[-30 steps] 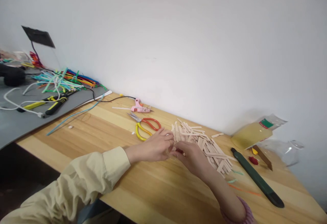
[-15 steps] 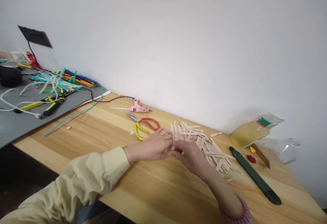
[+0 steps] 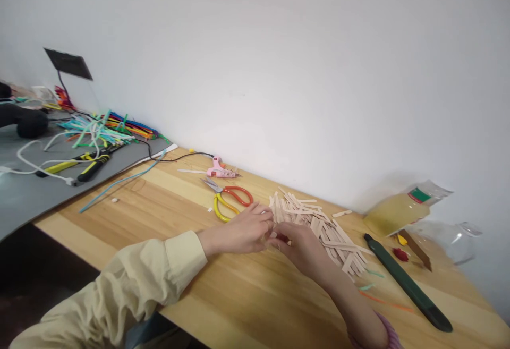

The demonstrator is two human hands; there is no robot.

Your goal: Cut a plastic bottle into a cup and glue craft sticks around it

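My left hand, in a beige sleeve, is closed with its fingertips against those of the other hand. My right hand, also closed, meets it in a pinch over the table. Whatever lies between the fingers is too small and hidden to make out. Just behind my right hand spreads a pile of wooden craft sticks. Scissors with one red and one yellow handle lie open beyond my left hand.
A pink glue gun with a black cord lies near the wall. Pipe cleaners, pliers and white cables cover a grey mat. On the right are a dark green flat tool, a yellowish bottle and a clear bottle.
The whole view has shifted slightly, so things appear a little farther right and lower. My hands stay pressed together, with only slight finger movement.
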